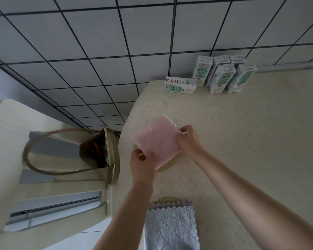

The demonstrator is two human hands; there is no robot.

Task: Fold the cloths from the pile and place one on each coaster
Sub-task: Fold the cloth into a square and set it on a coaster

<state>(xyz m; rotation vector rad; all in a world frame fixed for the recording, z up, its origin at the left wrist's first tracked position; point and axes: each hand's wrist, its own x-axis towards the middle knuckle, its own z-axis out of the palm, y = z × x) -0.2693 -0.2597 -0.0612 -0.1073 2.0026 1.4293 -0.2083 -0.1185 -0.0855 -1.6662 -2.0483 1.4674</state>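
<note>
Pink cloth (157, 139) (over coaster (168, 167)) between grips; left hand (142, 160), right hand (189, 140) each pinch edge

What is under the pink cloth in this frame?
A round coaster: only its pale rim shows beside the pink cloth, which the left hand and right hand pinch. Its middle is covered.

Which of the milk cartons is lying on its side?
The leftmost carton, a little apart from the group, lies flat with a long face up. The other cartons all stand upright in a cluster to its right.
</note>
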